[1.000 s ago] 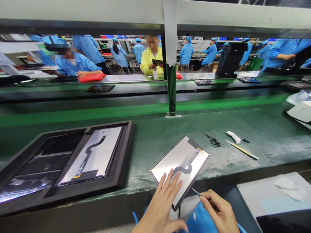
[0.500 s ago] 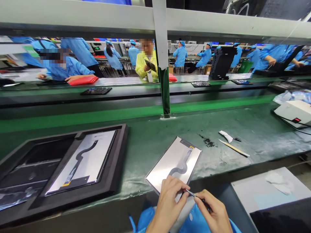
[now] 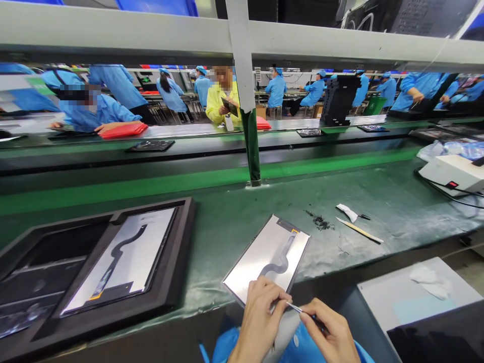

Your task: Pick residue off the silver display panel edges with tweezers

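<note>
Both my hands meet at the near edge of the bench, in front of a silver-backed display panel [image 3: 251,262] with a grey S-shaped ribbon cable [image 3: 280,264]. My right hand [image 3: 333,333] grips a slim tool [image 3: 294,306] with a silver tip and a dark handle, pointing left. At that tip, the thumb and forefinger of my left hand [image 3: 262,315] are pinched together; what lies between them is too small to make out. The left hand's back covers the panel's lower corner. A greyish-white surface [image 3: 287,327] shows beneath the hands.
On the left, a black foam tray [image 3: 181,247] holds a second display panel [image 3: 136,252]. Black scraps [image 3: 321,222], a yellow-handled blade [image 3: 359,230] and a white-wrapped tool [image 3: 348,212] lie to the right. A white machine [image 3: 442,174] stands farther right. A post [image 3: 251,146] rises behind.
The whole view has shifted slightly. My hands stay together, with the left pulled a little nearer me, and more of the tool's silver tip shows between them.
</note>
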`<state>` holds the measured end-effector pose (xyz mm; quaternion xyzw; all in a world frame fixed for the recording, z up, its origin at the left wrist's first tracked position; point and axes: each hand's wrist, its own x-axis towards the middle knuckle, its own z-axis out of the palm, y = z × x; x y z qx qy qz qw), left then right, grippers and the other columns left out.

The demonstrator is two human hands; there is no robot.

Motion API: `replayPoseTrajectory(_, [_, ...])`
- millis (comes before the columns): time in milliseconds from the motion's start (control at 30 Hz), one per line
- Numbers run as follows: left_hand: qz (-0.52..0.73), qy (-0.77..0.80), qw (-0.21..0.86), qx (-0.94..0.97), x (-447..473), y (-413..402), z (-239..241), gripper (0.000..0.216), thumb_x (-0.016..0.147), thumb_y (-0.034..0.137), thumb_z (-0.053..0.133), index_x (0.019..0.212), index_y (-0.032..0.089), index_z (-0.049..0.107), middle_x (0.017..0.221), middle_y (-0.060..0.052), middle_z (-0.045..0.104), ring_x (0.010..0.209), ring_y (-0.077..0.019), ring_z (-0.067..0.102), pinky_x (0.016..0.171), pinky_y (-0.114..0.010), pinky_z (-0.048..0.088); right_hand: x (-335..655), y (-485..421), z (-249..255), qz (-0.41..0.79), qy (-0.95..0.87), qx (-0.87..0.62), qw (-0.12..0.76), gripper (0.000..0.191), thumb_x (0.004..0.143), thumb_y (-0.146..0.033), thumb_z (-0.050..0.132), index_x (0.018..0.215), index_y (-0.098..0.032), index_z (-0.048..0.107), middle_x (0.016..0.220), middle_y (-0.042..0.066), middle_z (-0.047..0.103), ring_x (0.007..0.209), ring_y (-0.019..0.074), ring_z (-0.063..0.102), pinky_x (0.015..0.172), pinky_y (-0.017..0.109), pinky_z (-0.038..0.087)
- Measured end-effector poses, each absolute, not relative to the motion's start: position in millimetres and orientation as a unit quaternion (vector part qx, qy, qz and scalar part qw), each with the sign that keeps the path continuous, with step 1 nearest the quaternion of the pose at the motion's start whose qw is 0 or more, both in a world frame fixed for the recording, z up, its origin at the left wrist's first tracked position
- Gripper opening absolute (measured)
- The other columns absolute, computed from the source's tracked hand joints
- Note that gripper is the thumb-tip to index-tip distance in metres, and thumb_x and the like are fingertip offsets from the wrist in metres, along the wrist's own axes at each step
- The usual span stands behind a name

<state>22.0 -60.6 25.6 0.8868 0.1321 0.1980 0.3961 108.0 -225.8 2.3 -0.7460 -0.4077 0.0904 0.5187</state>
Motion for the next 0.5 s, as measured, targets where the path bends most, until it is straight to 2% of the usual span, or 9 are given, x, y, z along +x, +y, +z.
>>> replayPoseTrajectory(267, [0.161,0.161,0.396,0.890,25,-61,33,0.016,0.085,0.012,0.063,0.075,0.023,0.070,0.075,-0.002,0.065,0.078,-0.0228,0.058,0.072,-0.034,0.045,103,-224,14,0.086,-0.383,-0.717,0.576,0.025,0.097,-0.035,0.056,0.083,-0.020,0.071,0.066,0.002,0.062,0.054,0.0151,0.057,0.049,0.022,0.046])
replayPoseTrajectory(367, [0.154,0.150,0.410,0.886,24,-58,32,0.015,0.085,0.014,0.064,0.078,0.024,0.072,0.077,-0.002,0.066,0.080,-0.0231,0.060,0.074,-0.034,0.046,108,-225,15,0.126,-0.335,-0.722,0.593,0.023,0.096,-0.038,0.058,0.090,-0.021,0.071,0.075,0.005,0.068,0.066,0.0182,0.067,0.060,0.022,0.054])
replayPoseTrajectory(433, [0.159,0.147,0.431,0.876,21,-56,28,0.013,0.085,0.016,0.064,0.088,0.026,0.072,0.079,-0.001,0.068,0.082,-0.0228,0.062,0.076,-0.035,0.047,110,-228,11,0.150,-0.312,-0.724,0.597,0.024,0.095,-0.040,0.058,0.100,-0.021,0.071,0.086,0.007,0.073,0.078,0.0210,0.072,0.071,0.023,0.057])
replayPoseTrajectory(500, [0.179,0.154,0.459,0.856,18,-55,24,0.020,0.086,0.017,0.064,0.102,0.026,0.070,0.081,0.000,0.068,0.083,-0.0221,0.063,0.079,-0.034,0.048,109,-232,5,0.164,-0.299,-0.738,0.582,0.027,0.095,-0.043,0.057,0.102,-0.021,0.070,0.088,0.007,0.075,0.080,0.0215,0.073,0.074,0.023,0.058])
